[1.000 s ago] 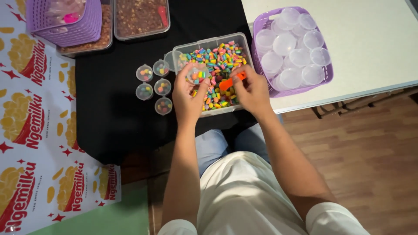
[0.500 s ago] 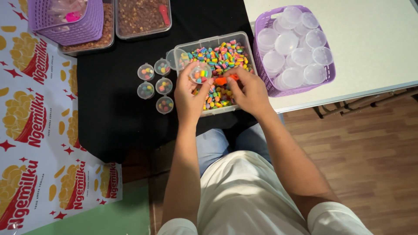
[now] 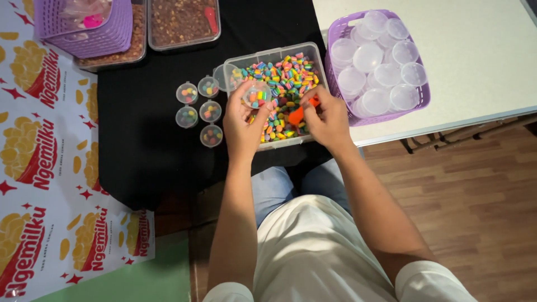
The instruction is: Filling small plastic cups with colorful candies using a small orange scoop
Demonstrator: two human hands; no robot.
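Lowered since a second ago, the right hand [image 3: 330, 120] grips an orange scoop [image 3: 299, 113] in the candy tub [image 3: 321, 59], while the left hand [image 3: 243, 126] grips a small cup [image 3: 257, 95] alongside, tilted to be filled.

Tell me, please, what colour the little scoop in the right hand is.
Orange; the scoop shows best in the head view.

Five small filled cups [image 3: 199, 109] stand on the black cloth, and a sixth cup [image 3: 257, 95] is held. Two purple baskets [image 3: 84, 28] and three clear tubs [image 3: 277, 56] are in view, plus one orange scoop [image 3: 299, 113].
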